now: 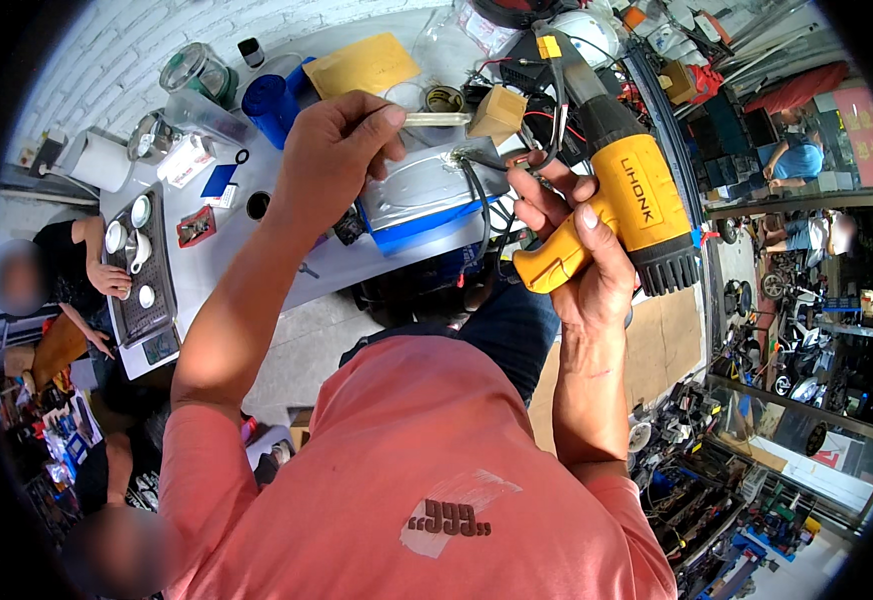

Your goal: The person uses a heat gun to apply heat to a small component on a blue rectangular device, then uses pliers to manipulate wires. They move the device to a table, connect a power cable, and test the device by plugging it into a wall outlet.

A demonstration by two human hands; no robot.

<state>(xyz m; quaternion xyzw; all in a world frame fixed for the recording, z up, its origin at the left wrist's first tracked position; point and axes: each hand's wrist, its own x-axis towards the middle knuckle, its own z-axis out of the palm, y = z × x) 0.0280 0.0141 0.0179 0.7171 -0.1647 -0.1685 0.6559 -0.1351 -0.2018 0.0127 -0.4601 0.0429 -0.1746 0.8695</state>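
My left hand (355,140) is held over the workbench, with thumb and fingers pinched on a thin pale stick (439,119) that points right. In my right hand (597,262) is a yellow heat gun (639,185), gripped by its handle. The gun's dark nozzle tilts up and away, and its black vented end faces me. Between the hands, on the bench, lies a blue block wrapped in clear plastic (427,205), perhaps a battery pack. Black leads (479,200) come out of it near its right end. Beyond the stick's tip is a small tan cardboard box (500,113).
A blue cylinder (270,108), a yellow envelope (362,66), a tape roll (444,99) and clear jars (197,74) crowd the far bench. A tea tray (147,290) with white cups sits left, beside a person (82,260). Cables and tools clutter the right.
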